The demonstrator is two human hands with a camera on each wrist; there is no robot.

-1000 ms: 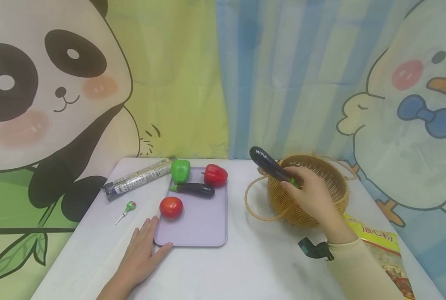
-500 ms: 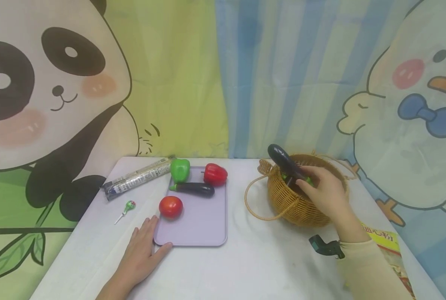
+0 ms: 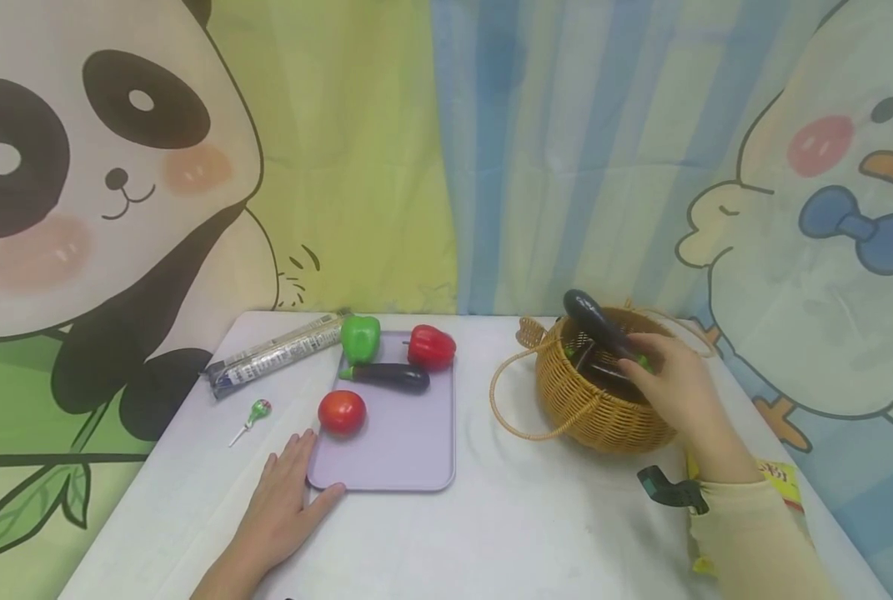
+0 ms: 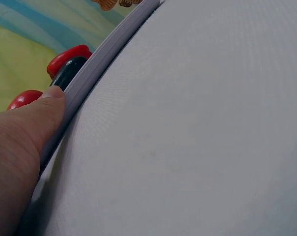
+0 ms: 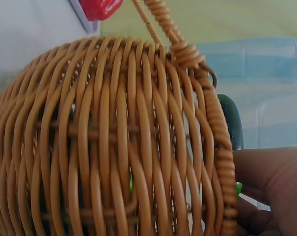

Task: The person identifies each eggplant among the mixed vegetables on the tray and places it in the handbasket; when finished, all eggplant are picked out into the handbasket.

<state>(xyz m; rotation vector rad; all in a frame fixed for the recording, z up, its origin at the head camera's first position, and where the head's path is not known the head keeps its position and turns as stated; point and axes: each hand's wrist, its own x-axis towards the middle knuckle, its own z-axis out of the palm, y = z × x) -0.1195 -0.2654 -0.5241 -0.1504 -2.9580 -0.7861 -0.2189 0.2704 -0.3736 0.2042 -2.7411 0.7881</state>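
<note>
My right hand (image 3: 674, 379) pinches a dark purple eggplant (image 3: 594, 321) near its green stem, over the mouth of a wicker basket (image 3: 604, 425). The eggplant leans with its round end up and to the left. Inside the basket, another dark eggplant (image 3: 604, 373) shows, partly hidden. In the right wrist view, the basket's weave (image 5: 104, 137) covers most of the held eggplant. My left hand (image 3: 281, 508) rests flat at the near left corner of a lilac tray (image 3: 408, 450), its thumb on the rim. On the tray are a tomato (image 3: 343, 413), an eggplant (image 3: 389, 377) and a red bell pepper (image 3: 431, 347).
A green bell pepper (image 3: 360, 340) sits at the tray's back left corner. Left of the tray lie a long silver packet (image 3: 281, 354) and a lollipop (image 3: 258, 411). A yellow food packet (image 3: 780, 477) is partly under the right sleeve. Printed curtains (image 3: 386, 167) hang behind the white table.
My right hand has carried its eggplant rightward and slightly down over the basket's opening, uncovering the eggplant inside. My left hand has stayed at the tray.
</note>
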